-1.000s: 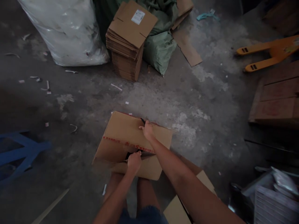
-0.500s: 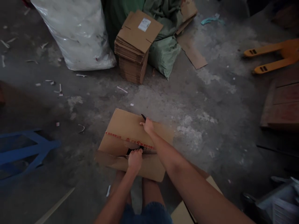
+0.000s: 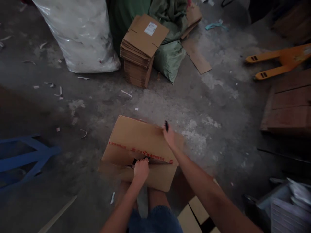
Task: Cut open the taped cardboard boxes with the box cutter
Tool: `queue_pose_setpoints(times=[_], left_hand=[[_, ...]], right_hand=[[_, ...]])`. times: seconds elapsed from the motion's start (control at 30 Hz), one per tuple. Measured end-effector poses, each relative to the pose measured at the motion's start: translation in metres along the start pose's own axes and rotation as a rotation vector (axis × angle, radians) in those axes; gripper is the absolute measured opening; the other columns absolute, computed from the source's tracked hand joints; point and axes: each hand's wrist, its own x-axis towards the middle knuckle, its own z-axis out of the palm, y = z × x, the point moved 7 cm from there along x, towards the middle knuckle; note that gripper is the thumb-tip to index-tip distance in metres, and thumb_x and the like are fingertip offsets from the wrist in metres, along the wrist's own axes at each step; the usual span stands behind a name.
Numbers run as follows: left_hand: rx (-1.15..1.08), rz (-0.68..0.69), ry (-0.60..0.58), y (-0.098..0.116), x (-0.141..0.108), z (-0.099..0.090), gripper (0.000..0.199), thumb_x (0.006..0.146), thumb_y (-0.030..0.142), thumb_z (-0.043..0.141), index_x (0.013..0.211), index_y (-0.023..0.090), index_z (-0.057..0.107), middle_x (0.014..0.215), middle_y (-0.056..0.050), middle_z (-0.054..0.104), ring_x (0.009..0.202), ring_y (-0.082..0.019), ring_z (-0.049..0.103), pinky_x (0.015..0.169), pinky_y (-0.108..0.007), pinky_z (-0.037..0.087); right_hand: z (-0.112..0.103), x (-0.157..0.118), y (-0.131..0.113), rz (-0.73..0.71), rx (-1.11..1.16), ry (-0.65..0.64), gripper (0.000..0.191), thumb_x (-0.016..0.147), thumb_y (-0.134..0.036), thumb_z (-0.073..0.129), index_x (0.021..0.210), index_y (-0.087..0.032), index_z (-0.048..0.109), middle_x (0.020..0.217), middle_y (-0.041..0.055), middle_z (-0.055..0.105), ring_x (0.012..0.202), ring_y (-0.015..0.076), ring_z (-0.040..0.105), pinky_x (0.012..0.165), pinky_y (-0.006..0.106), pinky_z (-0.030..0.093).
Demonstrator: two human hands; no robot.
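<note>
Cardboard box, slit edge: left hand, grip unclear; right hand clutching black object.

Person wears blue, denim-looking shorts w/ a slightly rough hem; bare legs just beyond shorts. L hand & R hand bare; ditto both arms, either side of shorts.

Single head-worn view, from above, facing forward, steeply down; cardboard box near, concrete floor beyond.
</note>
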Motion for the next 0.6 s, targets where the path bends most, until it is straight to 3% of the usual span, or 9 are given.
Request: queue_pose_setpoints(times=[0.07,0.13,0.23,0.3,0.4,0.5,0.6], left_hand=[[-0.007,0.005,-0.008,0.000,-0.007,0.000,0.032,0.088,0.011,0.028,0.097,0.014,0.059,0.090,-0.012,0.067,0.089,-0.024,0.063,0.079,-0.036,0.044],[-0.013,0.007,-0.012,0.000,-0.011,-0.001,0.033,0.090,0.014,0.026,0.098,0.014,0.058,0.092,-0.012,0.067,0.091,-0.024,0.062,0.081,-0.036,0.044],[-0.022,-0.010,-0.032,-0.002,-0.012,-0.004,0.034,0.092,0.018,0.026,0.098,0.015,0.059,0.090,-0.012,0.068,0.088,-0.025,0.064,0.078,-0.036,0.045],[-0.032,-0.040,-0.040,-0.004,-0.013,-0.009,0.032,0.092,0.020,0.028,0.098,0.016,0.059,0.088,-0.012,0.069,0.086,-0.025,0.065,0.077,-0.036,0.045],[-0.061,-0.099,-0.032,-0.008,-0.021,-0.020,0.031,0.092,0.022,0.029,0.100,0.017,0.059,0.091,-0.013,0.069,0.090,-0.026,0.064,0.077,-0.036,0.045],[-0.113,-0.174,-0.017,-0.010,-0.037,-0.034,0.033,0.092,0.025,0.028,0.106,0.018,0.057,0.097,-0.012,0.069,0.092,-0.026,0.064,0.076,-0.035,0.045],[-0.180,-0.254,-0.001,-0.008,-0.060,-0.047,0.035,0.093,0.029,0.026,0.110,0.021,0.055,0.103,-0.010,0.067,0.095,-0.025,0.063,0.076,-0.033,0.045]], right_hand=[[-0.035,-0.053,0.049,0.187,0.064,0.230,0.053,0.093,-0.044,0.020,0.118,-0.011,0.052,0.106,0.0144,0.064,0.097,0.0228,0.060,0.084,0.032,0.046],[-0.052,-0.118,0.094,0.385,0.007,0.356,0.054,0.090,-0.046,0.024,0.113,-0.008,0.055,0.107,0.0198,0.061,0.103,0.0288,0.057,0.089,0.036,0.044],[-0.031,-0.199,0.134,0.607,0.043,0.212,0.053,0.088,-0.046,0.028,0.111,-0.008,0.057,0.104,0.0220,0.062,0.103,0.0327,0.057,0.086,0.038,0.044],[-0.016,-0.229,0.134,0.607,0.120,0.156,0.052,0.085,-0.046,0.031,0.109,-0.008,0.058,0.104,0.0207,0.062,0.102,0.0321,0.058,0.087,0.038,0.044],[-0.021,-0.237,0.114,0.492,0.183,0.256,0.053,0.083,-0.049,0.034,0.110,-0.008,0.056,0.109,0.0194,0.059,0.105,0.0305,0.055,0.092,0.038,0.041],[-0.050,-0.220,0.093,0.421,0.180,0.327,0.053,0.084,-0.048,0.032,0.110,-0.008,0.055,0.107,0.0198,0.059,0.104,0.0300,0.053,0.092,0.040,0.040],[-0.082,-0.199,0.069,0.336,0.156,0.291,0.049,0.086,-0.044,0.031,0.104,-0.007,0.058,0.100,0.0186,0.060,0.097,0.0295,0.054,0.090,0.041,0.041]])
